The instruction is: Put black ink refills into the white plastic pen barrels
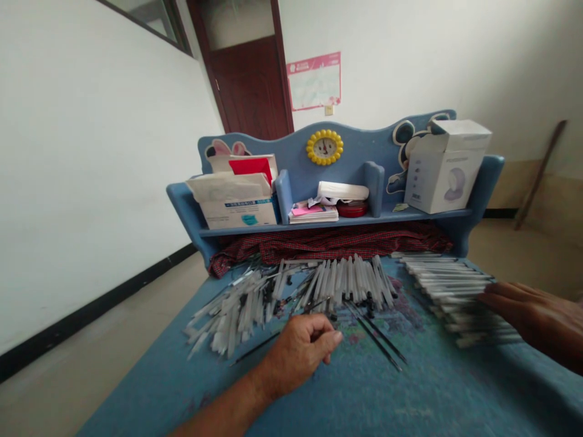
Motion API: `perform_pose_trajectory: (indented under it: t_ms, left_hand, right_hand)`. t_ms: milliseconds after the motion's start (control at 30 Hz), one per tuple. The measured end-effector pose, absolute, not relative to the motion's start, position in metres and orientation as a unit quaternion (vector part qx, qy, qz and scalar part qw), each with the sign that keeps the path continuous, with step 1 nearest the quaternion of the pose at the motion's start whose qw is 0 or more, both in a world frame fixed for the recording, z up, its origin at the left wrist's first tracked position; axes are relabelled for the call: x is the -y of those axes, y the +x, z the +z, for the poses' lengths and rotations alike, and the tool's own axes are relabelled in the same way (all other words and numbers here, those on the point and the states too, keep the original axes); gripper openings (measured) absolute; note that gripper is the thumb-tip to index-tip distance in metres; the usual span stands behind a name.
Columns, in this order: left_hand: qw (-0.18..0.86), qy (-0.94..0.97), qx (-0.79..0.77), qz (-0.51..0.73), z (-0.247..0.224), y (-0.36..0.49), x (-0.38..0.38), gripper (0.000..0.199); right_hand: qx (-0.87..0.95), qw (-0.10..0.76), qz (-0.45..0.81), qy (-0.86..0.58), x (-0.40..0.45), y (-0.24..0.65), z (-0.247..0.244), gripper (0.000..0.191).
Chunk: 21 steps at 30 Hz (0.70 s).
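My left hand is over the blue desk, fingers curled with the thumb against them; whatever they hold, if anything, is hidden. Just beyond it lie translucent pen barrels and a looser heap of barrels. Dark thin refills lie to the right of this hand, and another dark refill is on its left. At the right, my right hand reaches to the ends of a stack of pens. Its fingers are stretched out, touching or just over the stack; the near part is blurred.
The blue desk has a raised shelf at its back. On the shelf stand a box of papers, a red round tin and a white box. A checked cloth lies beneath it.
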<state>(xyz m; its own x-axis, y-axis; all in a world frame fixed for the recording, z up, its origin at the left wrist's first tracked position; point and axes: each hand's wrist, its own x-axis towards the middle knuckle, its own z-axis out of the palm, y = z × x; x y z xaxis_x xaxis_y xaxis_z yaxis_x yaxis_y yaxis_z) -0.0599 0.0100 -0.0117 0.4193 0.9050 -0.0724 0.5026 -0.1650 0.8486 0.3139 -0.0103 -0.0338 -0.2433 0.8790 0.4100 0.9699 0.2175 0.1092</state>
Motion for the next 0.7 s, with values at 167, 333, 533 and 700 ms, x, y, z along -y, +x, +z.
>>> perform_pose_trajectory:
  t_ms: [167,333,533,700]
  left_hand:
    - [0.428,0.724,-0.483,0.243,-0.012,-0.062,-0.01,0.025]
    - [0.407,0.732,-0.483,0.257,-0.015,-0.065,-0.013,0.026]
    - [0.334,0.738,-0.5,0.308,-0.012,-0.074,-0.024,0.027]
    - [0.244,0.706,-0.559,0.36,-0.013,-0.095,-0.046,0.022]
  right_hand:
    - [0.801,0.092,-0.155,-0.571,0.008,0.33,-0.054,0.035]
    - [0.796,0.087,-0.192,-0.568,0.009,0.328,-0.057,0.039]
    - [0.798,0.095,-0.251,-0.539,0.011,0.326,-0.06,0.041]
    - [0.807,0.159,-0.276,-0.496,0.014,0.309,-0.05,0.035]
